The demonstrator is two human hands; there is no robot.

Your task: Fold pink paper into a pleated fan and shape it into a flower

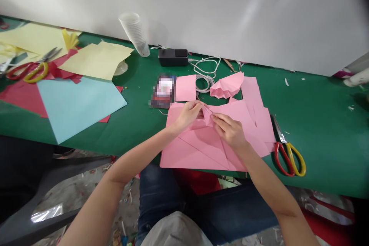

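Between my two hands is a small folded piece of pink paper [207, 115], held up over a stack of pink paper sheets [193, 153]. My left hand [190, 113] grips its left side, fingers closed at the upper edge. On the other side, my right hand [229, 127] pinches the paper between thumb and fingertips. Just beyond the hands lies a pleated pink paper fan [227, 86]. A small pink paper square [185, 88] rests to its left. Parts of the held paper are hidden behind my fingers.
Scissors [286, 150] with red and yellow handles lie right of the stack. Behind are a phone [163, 91], a black box [173, 57], a coiled white cable [205, 82] and stacked cups [135, 34]. Leftward lie blue paper [82, 103], yellow paper [99, 59] and other scissors [36, 69].
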